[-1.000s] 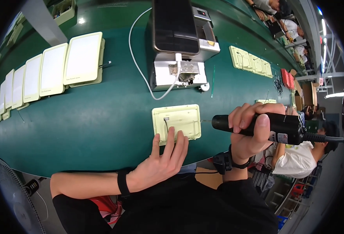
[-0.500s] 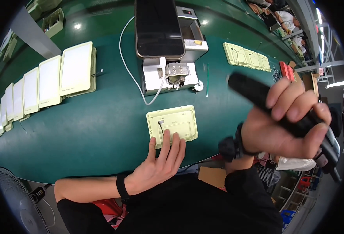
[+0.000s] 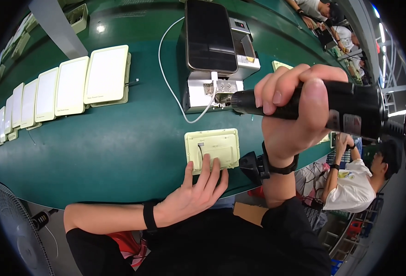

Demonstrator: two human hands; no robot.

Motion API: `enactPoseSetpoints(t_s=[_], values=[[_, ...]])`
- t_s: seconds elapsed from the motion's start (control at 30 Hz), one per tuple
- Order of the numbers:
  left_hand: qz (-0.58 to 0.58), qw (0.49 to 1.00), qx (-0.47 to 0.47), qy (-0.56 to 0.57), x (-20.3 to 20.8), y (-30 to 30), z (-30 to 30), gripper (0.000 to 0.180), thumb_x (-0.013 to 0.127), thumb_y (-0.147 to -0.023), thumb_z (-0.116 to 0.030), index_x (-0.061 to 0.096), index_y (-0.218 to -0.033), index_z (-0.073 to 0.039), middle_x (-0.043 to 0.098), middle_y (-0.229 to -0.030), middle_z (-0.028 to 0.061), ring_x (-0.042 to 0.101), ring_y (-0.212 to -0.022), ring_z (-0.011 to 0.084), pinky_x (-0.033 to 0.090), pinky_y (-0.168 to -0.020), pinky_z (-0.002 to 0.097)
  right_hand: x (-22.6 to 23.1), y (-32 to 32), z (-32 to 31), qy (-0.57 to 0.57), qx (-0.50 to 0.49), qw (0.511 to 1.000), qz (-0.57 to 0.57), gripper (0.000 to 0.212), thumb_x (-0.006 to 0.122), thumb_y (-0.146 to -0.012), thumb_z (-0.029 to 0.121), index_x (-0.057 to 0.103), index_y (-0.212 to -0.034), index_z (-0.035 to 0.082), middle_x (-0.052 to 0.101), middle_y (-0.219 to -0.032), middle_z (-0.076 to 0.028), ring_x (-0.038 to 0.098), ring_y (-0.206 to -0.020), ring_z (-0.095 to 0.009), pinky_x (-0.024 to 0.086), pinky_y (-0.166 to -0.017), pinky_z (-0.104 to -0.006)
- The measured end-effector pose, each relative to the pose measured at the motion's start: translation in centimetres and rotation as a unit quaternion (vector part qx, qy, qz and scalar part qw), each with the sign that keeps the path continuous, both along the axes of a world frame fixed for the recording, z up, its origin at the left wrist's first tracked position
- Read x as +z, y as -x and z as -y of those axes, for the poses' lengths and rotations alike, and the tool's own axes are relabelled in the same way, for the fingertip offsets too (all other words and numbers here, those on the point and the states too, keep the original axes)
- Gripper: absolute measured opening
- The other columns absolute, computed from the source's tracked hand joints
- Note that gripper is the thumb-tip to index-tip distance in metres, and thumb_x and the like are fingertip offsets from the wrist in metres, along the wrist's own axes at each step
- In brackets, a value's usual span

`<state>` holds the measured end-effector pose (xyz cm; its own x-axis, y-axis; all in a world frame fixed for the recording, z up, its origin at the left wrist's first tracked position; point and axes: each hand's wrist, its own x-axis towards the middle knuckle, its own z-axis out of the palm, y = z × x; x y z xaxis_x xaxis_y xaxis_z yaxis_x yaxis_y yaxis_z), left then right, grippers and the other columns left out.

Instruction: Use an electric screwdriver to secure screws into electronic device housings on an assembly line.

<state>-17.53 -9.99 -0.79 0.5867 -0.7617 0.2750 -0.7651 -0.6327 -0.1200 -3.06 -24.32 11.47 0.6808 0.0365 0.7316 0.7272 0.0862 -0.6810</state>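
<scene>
The left hand, fingers spread, touches a pale-yellow oblong plastic shell, longer side-to-side; the right hand, curled round a black tube-shaped power tool, is farther right.

Round fan, white-shirted co-worker

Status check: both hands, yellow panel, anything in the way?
Left hand on pale yellow panel. Right hand gripping black power driver, apart from panel. Panel on green table; left hand covers part of near edge.
</scene>
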Motion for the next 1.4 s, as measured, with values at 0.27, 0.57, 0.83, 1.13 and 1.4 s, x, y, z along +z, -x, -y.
enactPoseSetpoints(t_s=[0.27,0.57,0.83,1.13,1.4], values=[[-0.009,1.000,0.003,0.002,-0.1,0.0,0.0,0.046,0.056,-0.096,-0.031,0.062,-0.135,-0.008,0.065,-0.137,0.0187,0.065,-0.128,0.0374,0.058,-0.094,0.0499,-0.1,3.6,2.2,-0.020,0.013,0.997,-0.073,0.022,0.055,-0.102,0.026,0.049,-0.110,0.007,0.047,-0.067,-0.007,0.043,-0.050,-0.016,0.041,-0.049,-0.0341],[-0.008,1.000,-0.002,-0.014,-0.1,0.0,0.2,0.045,0.056,-0.097,-0.031,0.062,-0.135,-0.009,0.065,-0.138,0.0194,0.064,-0.128,0.0383,0.058,-0.094,0.0495,-2.7,7.9,6.4,-0.012,-0.025,0.985,-0.171,0.032,0.069,-0.102,0.026,0.045,-0.113,0.007,0.053,-0.070,-0.007,0.050,-0.055,-0.017,0.047,-0.052,-0.0359],[0.002,1.000,-0.007,-0.026,0.2,-0.1,0.5,0.043,0.056,-0.095,-0.032,0.063,-0.132,-0.010,0.066,-0.137,0.0183,0.065,-0.128,0.0356,0.059,-0.091,0.0492,-3.2,8.1,6.7,0.006,-0.060,0.985,-0.163,0.028,0.064,-0.101,0.028,0.046,-0.110,0.008,0.049,-0.068,-0.005,0.046,-0.052,-0.015,0.044,-0.050,-0.0340],[-0.009,1.000,-0.006,-0.027,0.0,-0.3,0.6,0.042,0.057,-0.096,-0.032,0.064,-0.131,-0.010,0.066,-0.138,0.0182,0.067,-0.126,0.0363,0.058,-0.094,0.0498,-3.3,7.9,7.0,0.008,-0.052,0.986,-0.160,0.029,0.065,-0.103,0.029,0.046,-0.110,0.008,0.051,-0.067,-0.005,0.048,-0.051,-0.015,0.044,-0.050,-0.0329],[-0.034,0.998,-0.024,-0.048,2.0,-1.2,0.8,0.042,0.058,-0.097,-0.029,0.064,-0.133,-0.009,0.066,-0.137,0.0207,0.067,-0.124,0.0383,0.062,-0.089,0.0481,-4.1,7.8,7.8,0.013,-0.042,0.986,-0.163,0.029,0.066,-0.103,0.027,0.045,-0.107,0.008,0.053,-0.067,-0.005,0.048,-0.051,-0.014,0.045,-0.049,-0.0321]])
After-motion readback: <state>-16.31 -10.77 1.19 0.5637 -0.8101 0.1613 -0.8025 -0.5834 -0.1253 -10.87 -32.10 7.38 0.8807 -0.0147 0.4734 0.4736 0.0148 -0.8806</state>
